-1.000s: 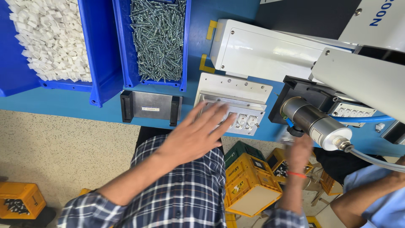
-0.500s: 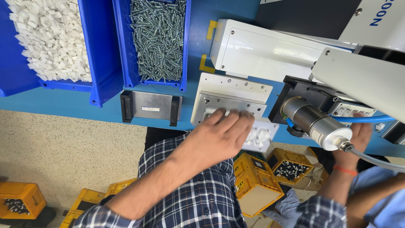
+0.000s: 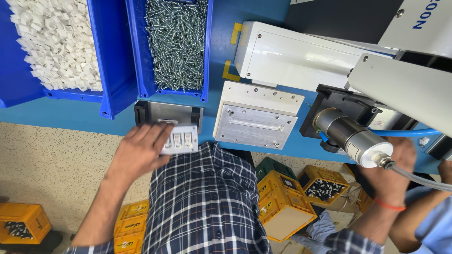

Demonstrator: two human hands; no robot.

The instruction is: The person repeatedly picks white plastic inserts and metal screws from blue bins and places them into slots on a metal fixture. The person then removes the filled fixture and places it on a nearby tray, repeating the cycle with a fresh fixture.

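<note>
Moved leftward along the workbench's (image 3: 61, 117) near edge, left hand (image 3: 141, 150) grasps white switch plate (image 3: 181, 139); right hand's (image 3: 391, 174) grip unclear.

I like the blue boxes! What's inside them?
The left blue bin holds small white plastic pieces; the other blue bin holds silver screws. Their bottoms are covered, and the top edge cuts them off.

I see deep blue bins (image 3: 113, 70) upper left, white plastic pieces (image 3: 56, 44) in one, silvery grey screws (image 3: 176, 42) in the next, my white switch plate (image 3: 181, 139) at centre left, navy-and-white checked shirt (image 3: 207, 202) bottom centre, yellow crates (image 3: 282, 207) lower right, brighter blue benchtop (image 3: 70, 115).
</note>
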